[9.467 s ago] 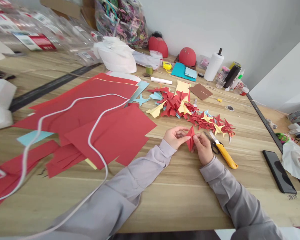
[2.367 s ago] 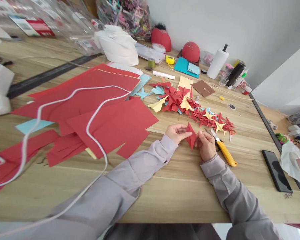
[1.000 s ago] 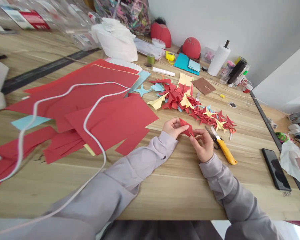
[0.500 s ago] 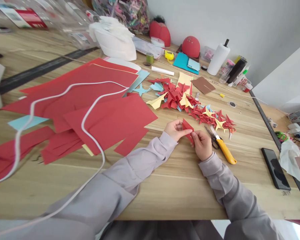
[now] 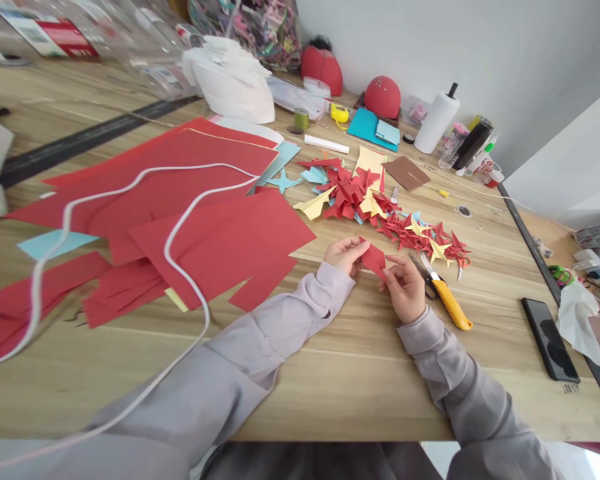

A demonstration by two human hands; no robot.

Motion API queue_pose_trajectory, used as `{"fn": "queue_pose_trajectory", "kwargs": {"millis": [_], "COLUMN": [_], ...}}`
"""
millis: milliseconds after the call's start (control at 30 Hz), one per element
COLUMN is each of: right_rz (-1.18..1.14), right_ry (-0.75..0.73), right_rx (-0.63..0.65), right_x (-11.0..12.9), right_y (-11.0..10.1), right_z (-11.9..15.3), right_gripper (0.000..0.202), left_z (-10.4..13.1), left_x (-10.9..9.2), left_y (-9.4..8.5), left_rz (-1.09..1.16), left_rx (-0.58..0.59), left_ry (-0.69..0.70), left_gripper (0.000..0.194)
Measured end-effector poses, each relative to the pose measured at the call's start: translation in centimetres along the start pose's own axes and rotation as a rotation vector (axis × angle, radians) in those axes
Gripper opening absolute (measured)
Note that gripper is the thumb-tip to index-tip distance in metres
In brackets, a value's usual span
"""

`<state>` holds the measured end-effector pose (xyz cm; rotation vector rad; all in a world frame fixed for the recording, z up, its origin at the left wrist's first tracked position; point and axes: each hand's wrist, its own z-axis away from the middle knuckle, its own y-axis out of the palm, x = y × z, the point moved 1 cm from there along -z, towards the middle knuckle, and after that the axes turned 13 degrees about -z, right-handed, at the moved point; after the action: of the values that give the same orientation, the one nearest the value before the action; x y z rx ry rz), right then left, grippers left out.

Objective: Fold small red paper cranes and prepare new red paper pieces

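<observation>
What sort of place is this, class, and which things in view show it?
Most likely a paper-craft workspace: red paper sheets, a pile of folded paper stars and a yellow-handled utility knife lie on the wooden table.

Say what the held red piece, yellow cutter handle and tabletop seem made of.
Held red piece: apparently matte paper or card; flat faces, crisp edges.
Yellow cutter handle: probably plastic, slightly glossy; evenly coloured, ridged.
Tabletop: wood or wood-look laminate, low sheen; visible grain.
</observation>
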<state>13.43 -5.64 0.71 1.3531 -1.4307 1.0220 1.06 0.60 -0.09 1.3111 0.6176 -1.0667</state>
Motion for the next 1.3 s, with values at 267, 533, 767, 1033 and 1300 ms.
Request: {"fn": "queue_pose_trajectory", "kwargs": {"millis": [267,533,767,1033,1300], "right_rz": [0.034,0.043,0.073,0.152,0.078], "right_ry": [-0.008,0.052,0.065,0.016,0.074], "right_rx": [0.019,0.002,0.022,0.067,0.055], "right_x": [0.0,-0.3,-0.6,-1.0,-0.7], "right_y": [0.0,0.0,0.0,-0.1,-0.1], "right_z": [0.3,0.1,0.0,0.1,0.1], "right_gripper": [0.026,0.027,0.028,0.026,0.03], "left_z": [0.5,0.6,0.7,1.3,0.8], "left_x": [-0.7,-0.6,-1.0,-1.7,-1.0], "left_y": [0.1,0.0,-0.1,0.4,0.1], "left_rz": [0.036,0.021,0.055,-0.061,-0.041], "left_rx": [-0.015,0.05,0.025,-0.064,-0.048], "left_ry": [-0.028,-0.021,-0.093,-0.109,-0.046], "left_gripper": [0.038,0.038,0.03,0.026,0.034]}}
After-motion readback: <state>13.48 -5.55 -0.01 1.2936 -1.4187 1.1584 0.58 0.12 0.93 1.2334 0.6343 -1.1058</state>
